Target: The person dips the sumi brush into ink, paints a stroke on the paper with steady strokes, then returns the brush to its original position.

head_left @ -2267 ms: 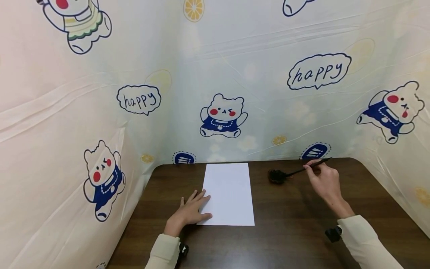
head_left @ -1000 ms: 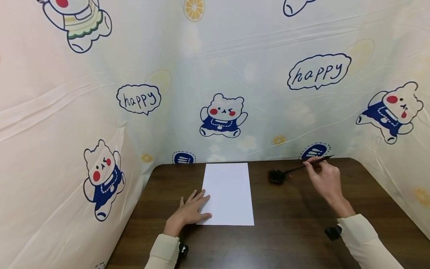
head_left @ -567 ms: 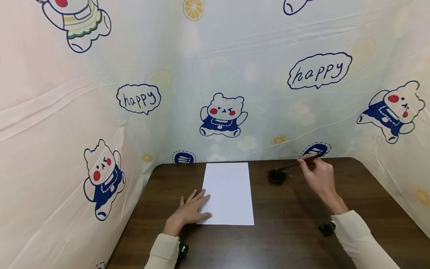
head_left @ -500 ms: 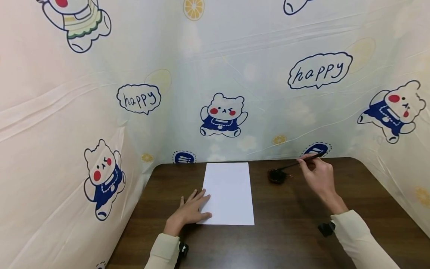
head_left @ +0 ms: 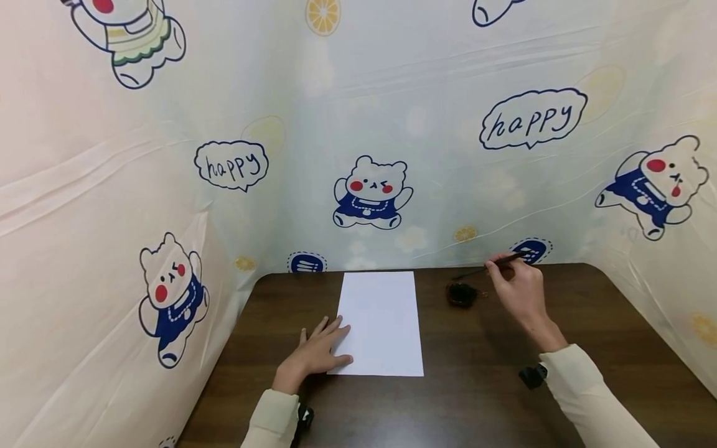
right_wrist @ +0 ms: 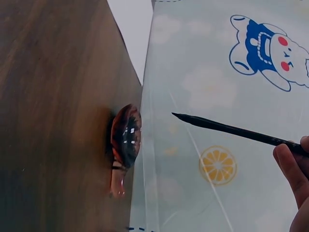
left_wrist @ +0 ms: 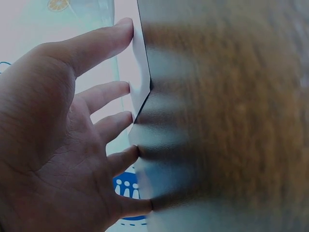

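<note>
A white sheet of paper (head_left: pixel 383 323) lies on the brown table. My left hand (head_left: pixel 316 351) has its fingers spread, and the fingertips rest on the sheet's left edge and the table beside it. In the left wrist view the left hand (left_wrist: pixel 63 135) shows its thumb and fingertips along that edge. My right hand (head_left: pixel 521 289) pinches a black writing brush (head_left: pixel 473 272) by its handle. In the right wrist view the brush (right_wrist: pixel 227 128) ends in a fine dark tip, held apart from the small glossy reddish-brown ink dish (right_wrist: pixel 126 137), which sits on the table.
The brown wooden table (head_left: pixel 476 398) has rounded back corners. A printed cloth (head_left: pixel 437 124) with bears and "happy" bubbles hangs behind it and along both sides. The ink dish stands right of the paper.
The right hand has moved left and slightly up, and the brush tip has come out of the ink dish to above it. The left hand and paper have stayed in place.
</note>
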Tool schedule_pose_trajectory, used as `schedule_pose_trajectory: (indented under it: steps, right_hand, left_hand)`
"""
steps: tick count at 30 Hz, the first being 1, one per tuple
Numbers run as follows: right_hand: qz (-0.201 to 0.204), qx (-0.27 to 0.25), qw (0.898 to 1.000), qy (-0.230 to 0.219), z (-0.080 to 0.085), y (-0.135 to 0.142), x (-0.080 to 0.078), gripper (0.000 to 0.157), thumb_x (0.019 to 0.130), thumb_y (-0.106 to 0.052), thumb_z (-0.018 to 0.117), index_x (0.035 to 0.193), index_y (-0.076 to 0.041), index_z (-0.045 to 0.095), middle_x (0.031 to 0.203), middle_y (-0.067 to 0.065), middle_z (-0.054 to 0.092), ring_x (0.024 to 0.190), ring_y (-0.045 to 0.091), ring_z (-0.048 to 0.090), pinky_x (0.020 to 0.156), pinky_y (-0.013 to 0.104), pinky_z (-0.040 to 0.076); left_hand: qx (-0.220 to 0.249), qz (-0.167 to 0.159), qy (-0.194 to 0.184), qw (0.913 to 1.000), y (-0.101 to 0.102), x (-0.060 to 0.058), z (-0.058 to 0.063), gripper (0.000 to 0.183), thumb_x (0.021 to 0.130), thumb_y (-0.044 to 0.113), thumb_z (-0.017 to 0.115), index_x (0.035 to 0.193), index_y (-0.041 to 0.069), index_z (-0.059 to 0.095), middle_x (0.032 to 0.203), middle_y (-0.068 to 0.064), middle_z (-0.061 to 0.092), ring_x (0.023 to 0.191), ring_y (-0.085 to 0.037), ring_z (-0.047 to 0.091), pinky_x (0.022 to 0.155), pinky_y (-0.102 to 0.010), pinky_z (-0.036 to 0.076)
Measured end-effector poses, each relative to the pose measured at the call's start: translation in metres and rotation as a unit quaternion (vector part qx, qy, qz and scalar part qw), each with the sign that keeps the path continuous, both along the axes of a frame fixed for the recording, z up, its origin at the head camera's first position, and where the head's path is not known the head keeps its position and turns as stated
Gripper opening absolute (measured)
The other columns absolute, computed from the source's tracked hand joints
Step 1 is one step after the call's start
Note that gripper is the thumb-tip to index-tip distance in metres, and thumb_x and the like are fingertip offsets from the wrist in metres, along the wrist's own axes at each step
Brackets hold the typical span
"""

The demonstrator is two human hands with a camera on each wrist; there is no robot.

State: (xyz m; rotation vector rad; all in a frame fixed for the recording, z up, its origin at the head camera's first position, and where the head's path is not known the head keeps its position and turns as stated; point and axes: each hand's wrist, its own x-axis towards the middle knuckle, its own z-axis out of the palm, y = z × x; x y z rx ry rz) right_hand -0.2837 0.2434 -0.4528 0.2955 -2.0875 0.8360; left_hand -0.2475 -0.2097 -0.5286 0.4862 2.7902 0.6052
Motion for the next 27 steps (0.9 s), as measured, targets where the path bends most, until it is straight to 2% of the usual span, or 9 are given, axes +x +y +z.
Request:
schedule_pose_trajectory:
  steps: [4, 12, 19, 27]
  right_hand:
    - [0.012, -0.002, 1.0, 0.007, 0.004, -0.006, -0.002, 0.005, 0.093, -0.005, 0.08, 0.096, -0.003, 0.077, 0.082, 0.01, 0.079, 0.07, 0.016, 0.072, 0.066, 0.004, 0.042]
    - [0.04, -0.002, 0.999, 0.007, 0.011, -0.023, -0.005, 0.006, 0.096, -0.008, 0.078, 0.098, -0.002, 0.076, 0.082, 0.009, 0.079, 0.068, 0.021, 0.074, 0.068, 0.002, 0.044]
    - [0.064, -0.001, 0.998, 0.022, 0.014, -0.039, -0.008, 0.01, 0.091, 0.0, 0.081, 0.097, -0.006, 0.076, 0.081, 0.007, 0.078, 0.069, 0.023, 0.074, 0.064, 0.011, 0.047]
    - [0.087, -0.005, 0.996, 0.031, 0.016, -0.057, -0.013, 0.005, 0.093, -0.004, 0.08, 0.096, -0.006, 0.076, 0.081, 0.007, 0.078, 0.07, 0.023, 0.075, 0.067, 0.012, 0.049]
  left_hand:
    - [0.001, -0.001, 0.001, 1.0, 0.001, 0.0, 0.002, 0.077, 0.097, 0.046, 0.075, 0.162, 0.017, 0.048, 0.177, -0.012, 0.028, 0.165, -0.046, 0.015, 0.119, -0.087, 0.003]
    - [-0.002, 0.003, 0.002, 1.0, 0.0, -0.001, 0.0, 0.076, 0.096, 0.047, 0.075, 0.162, 0.018, 0.048, 0.177, -0.011, 0.027, 0.165, -0.045, 0.014, 0.119, -0.086, 0.003]
    - [0.007, 0.004, -0.002, 1.0, -0.001, -0.001, -0.002, 0.076, 0.096, 0.046, 0.076, 0.162, 0.018, 0.048, 0.177, -0.01, 0.027, 0.166, -0.044, 0.014, 0.119, -0.086, 0.002]
    - [0.002, 0.008, -0.002, 1.0, 0.001, -0.001, -0.002, 0.076, 0.096, 0.047, 0.076, 0.161, 0.019, 0.049, 0.177, -0.01, 0.028, 0.166, -0.043, 0.015, 0.119, -0.086, 0.003]
